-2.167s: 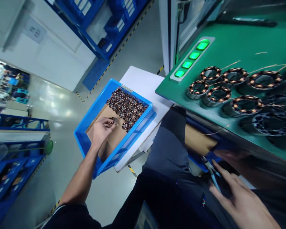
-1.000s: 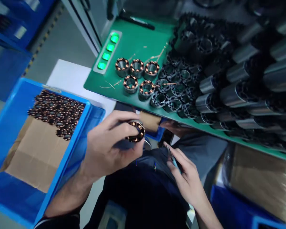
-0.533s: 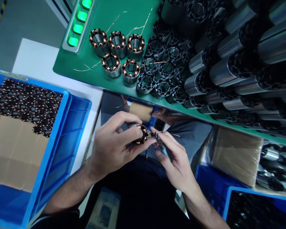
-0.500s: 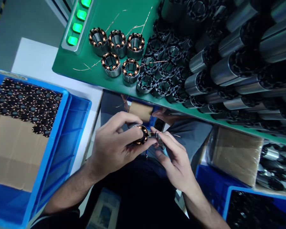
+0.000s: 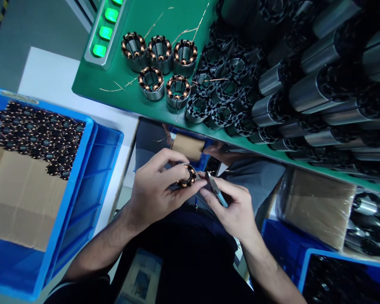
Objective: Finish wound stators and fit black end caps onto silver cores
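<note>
My left hand [image 5: 161,190] is closed around a wound motor stator [image 5: 189,175], its ring of copper coils facing right. In my right hand [image 5: 236,207] is a pair of cutting pliers [image 5: 215,191] with light blue handles, its dark jaws just right of the stator. My right fingertips come close to my left ones beside the coils. Whether a wire lies between the jaws I cannot make out. Above my hands, several copper-wound stators [image 5: 151,83] stand on the green mat [image 5: 95,80], some with loose wire ends sticking out.
Many unwound stator cores [image 5: 223,114] are packed on the mat's right side, with stacks lying beyond. At left, a blue bin [image 5: 91,169] holds rows of wound stators over cardboard. Green-lit buttons [image 5: 106,33] sit at the top. More blue bins [image 5: 304,270] stand at lower right.
The pliers have turned in my right hand, showing more of their handles and jaws. My left hand still holds the stator. The whole view has shifted slightly.
</note>
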Demonstrator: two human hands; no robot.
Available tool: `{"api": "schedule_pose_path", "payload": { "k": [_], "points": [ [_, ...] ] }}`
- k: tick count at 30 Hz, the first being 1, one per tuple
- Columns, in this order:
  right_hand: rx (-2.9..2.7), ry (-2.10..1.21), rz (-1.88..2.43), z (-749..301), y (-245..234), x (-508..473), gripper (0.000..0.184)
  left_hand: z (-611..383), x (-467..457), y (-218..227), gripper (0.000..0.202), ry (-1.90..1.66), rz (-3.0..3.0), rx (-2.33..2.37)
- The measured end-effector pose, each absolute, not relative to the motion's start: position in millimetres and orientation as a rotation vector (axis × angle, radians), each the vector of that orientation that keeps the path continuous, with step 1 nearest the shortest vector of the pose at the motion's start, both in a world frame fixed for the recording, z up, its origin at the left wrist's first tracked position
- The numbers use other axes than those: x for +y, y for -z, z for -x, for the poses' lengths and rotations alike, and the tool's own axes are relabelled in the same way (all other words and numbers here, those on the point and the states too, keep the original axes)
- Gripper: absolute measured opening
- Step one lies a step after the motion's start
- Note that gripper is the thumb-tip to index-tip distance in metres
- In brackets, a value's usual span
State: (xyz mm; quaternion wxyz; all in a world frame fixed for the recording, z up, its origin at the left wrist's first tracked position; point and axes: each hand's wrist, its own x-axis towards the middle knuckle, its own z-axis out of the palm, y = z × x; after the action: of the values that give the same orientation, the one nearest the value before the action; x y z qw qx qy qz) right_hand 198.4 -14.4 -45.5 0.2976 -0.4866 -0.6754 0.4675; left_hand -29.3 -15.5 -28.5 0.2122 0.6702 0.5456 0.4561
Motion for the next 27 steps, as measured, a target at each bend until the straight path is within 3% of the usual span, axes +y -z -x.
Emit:
{"api": "schedule_pose_path", "payload": {
  "k": [8, 17, 27],
  "points": [
    [-1.991, -0.942, 1.301, -201.5, 57.0, -13.9, 0.057, 21.6, -13.8, 42.6, 0.029, -1.205, -0.676, 1.227],
    [-2.002, -0.632, 1.269, -195.8, 56.3, -18.7, 0.065, 5.0, -13.5, 41.5, 0.029, -1.190, -0.560, 1.089],
    [-1.947, -0.745, 1.207, -203.0, 61.3, -17.6, 0.086, 0.8, -11.4, 39.4, 0.023, -1.229, -0.530, 1.040]
  ]
}}
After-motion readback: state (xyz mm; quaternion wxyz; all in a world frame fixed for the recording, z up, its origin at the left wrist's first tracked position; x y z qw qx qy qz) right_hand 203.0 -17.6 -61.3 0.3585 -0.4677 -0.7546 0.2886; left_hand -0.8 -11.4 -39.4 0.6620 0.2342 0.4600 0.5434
